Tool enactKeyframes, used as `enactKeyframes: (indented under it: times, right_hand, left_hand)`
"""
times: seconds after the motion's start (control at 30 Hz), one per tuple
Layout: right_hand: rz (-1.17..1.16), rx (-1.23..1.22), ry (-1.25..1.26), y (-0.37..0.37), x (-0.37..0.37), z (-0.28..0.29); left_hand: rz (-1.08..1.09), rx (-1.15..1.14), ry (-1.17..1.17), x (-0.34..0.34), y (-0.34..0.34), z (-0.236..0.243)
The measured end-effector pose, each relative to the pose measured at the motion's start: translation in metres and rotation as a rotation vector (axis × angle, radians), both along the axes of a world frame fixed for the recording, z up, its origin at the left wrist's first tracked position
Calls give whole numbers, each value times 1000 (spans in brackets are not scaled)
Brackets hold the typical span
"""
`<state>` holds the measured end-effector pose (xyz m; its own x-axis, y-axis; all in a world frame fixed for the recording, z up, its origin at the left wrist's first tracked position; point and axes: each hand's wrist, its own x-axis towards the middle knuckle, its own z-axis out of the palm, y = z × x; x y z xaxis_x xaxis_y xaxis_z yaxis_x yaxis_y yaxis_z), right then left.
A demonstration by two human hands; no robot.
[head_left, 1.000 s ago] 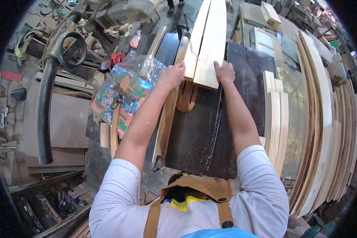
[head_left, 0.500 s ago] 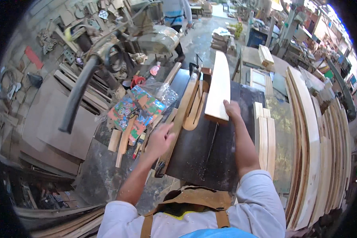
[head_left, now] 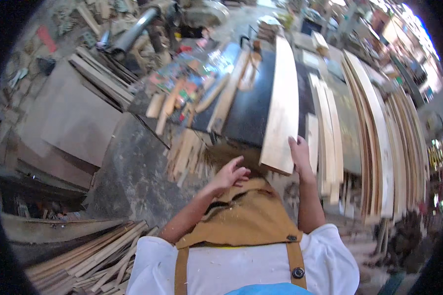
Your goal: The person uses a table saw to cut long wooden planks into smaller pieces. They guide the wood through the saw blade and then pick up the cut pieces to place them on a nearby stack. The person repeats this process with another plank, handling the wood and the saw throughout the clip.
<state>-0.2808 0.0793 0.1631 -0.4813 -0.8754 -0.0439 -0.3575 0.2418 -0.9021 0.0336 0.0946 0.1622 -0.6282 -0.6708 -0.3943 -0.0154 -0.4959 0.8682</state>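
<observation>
A long pale plank (head_left: 280,98) lies lengthways over the dark saw table (head_left: 256,118), its near end out past the front edge. My right hand (head_left: 298,150) grips it by the right side near that end. My left hand (head_left: 234,173) is off the wood, fingers apart and holding nothing, above my brown apron (head_left: 246,216) and left of the plank. Left of the plank, a wooden fence (head_left: 229,93) runs along the table beside a slotted wooden piece (head_left: 251,69).
Colourful printed sheet and plastic (head_left: 182,78) with wood pieces cover the table's left. Pale strips (head_left: 332,142) and tall board stacks (head_left: 386,157) line the right. Large panels (head_left: 74,132) lean at left, above scrap strips (head_left: 98,258). A grey pipe (head_left: 135,34) reaches over the back left.
My left hand has let go of the wood and moved down toward my body. My right hand has drawn the plank back toward me. The head view has shifted.
</observation>
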Motion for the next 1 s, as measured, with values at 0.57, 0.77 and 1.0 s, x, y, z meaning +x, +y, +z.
enactKeyframes:
  times: [0.57,0.77,1.0]
  right_hand:
    - [-11,-65,-318,117,5,20]
    - [70,-90,-717,143,4,32]
    - [88,-109,-1018,169,-14,-31]
  left_hand:
    - [-47,-101,438,-40,106,49]
    - [8,-517,246,-66,112,81]
    - [-70,-1019,18,-106,105,99]
